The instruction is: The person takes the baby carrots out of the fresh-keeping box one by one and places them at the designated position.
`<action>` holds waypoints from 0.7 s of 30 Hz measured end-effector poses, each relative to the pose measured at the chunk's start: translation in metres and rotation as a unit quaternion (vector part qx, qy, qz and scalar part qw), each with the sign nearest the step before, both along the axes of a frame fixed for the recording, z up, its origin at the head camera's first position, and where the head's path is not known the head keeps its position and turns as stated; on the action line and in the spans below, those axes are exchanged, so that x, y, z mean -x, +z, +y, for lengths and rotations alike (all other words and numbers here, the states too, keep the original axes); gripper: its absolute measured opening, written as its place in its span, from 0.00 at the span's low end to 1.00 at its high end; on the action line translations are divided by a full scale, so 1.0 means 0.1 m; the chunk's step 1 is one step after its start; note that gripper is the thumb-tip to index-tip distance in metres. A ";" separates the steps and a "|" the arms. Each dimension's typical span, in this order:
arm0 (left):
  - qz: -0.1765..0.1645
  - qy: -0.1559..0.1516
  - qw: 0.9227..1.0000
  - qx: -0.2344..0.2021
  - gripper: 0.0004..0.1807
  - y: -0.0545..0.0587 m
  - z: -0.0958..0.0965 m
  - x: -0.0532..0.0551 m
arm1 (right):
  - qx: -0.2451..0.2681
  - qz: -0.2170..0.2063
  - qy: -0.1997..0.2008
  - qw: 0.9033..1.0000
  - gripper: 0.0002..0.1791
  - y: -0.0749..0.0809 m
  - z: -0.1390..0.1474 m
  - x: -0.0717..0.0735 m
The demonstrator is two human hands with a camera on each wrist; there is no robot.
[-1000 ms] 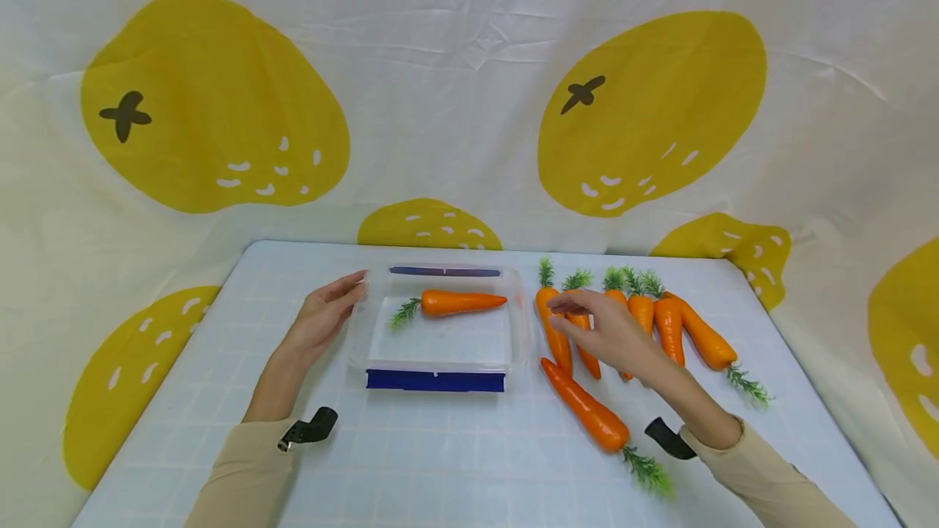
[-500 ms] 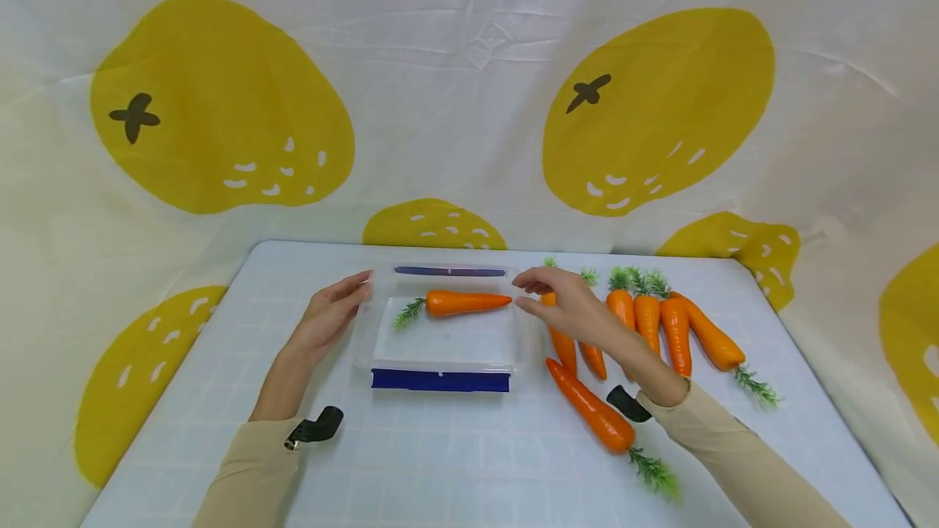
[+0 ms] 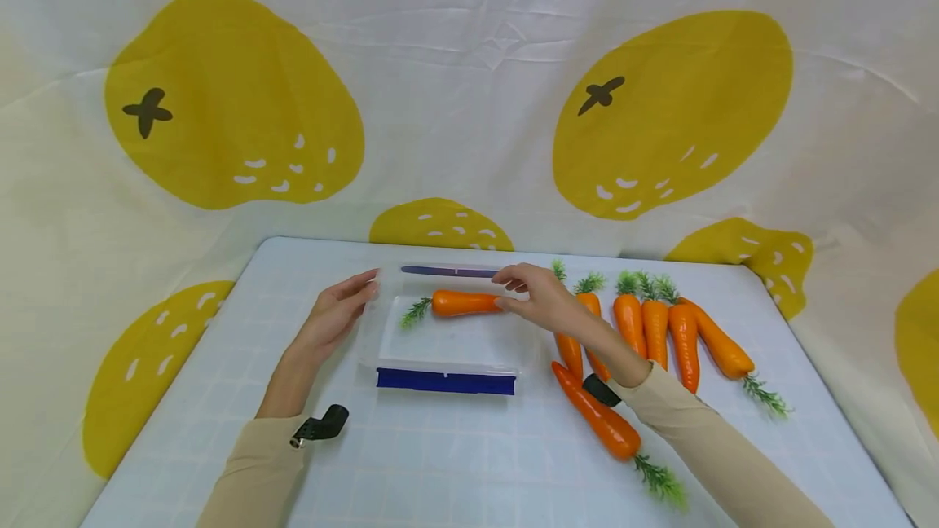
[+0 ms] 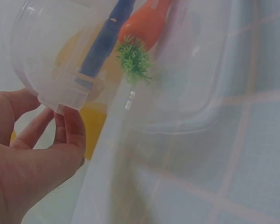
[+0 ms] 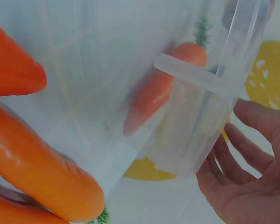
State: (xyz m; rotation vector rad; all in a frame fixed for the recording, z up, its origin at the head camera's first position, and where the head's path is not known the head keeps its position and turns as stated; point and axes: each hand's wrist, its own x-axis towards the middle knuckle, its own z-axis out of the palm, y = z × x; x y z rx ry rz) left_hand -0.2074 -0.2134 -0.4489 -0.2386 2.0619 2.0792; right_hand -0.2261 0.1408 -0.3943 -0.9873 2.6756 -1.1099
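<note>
In the head view, a clear plastic food box (image 3: 449, 367) with blue latches (image 3: 446, 381) stands mid-table. Inside lies a carrot (image 3: 462, 303) with its green top pointing left; the right hand's fingertips hide its tip. My left hand (image 3: 341, 308) holds the box's left rim toward the back; in the left wrist view, the left hand (image 4: 42, 149) has its fingers curled at a clear corner. Over the box's right side, my right hand (image 3: 546, 300) has loosely bent fingers and nothing visible between them. The right wrist view shows this right hand (image 5: 252, 168) close beside the clear wall.
Several carrots (image 3: 685, 345) with green tops lie in a row right of the box. Another carrot (image 3: 597, 414) lies slanted in front of them, beneath the right forearm. A white cloth (image 3: 455, 121) with yellow fruit prints hangs behind the table (image 3: 411, 463).
My right hand has moved left from above the carrots to over the box's right side. My left hand stays at the left rim. The head view has shifted slightly.
</note>
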 end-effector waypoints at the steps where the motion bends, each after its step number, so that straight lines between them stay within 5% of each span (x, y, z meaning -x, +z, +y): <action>1: 0.002 0.000 1.000 -0.002 0.30 0.00 0.00 0.00 | -0.004 -0.003 0.003 1.000 0.19 0.00 -0.02 0.02; 21: 0.001 0.004 1.000 -0.001 0.30 -0.02 -0.01 0.01 | -0.116 -0.035 0.056 0.991 0.23 -0.04 -0.41 0.22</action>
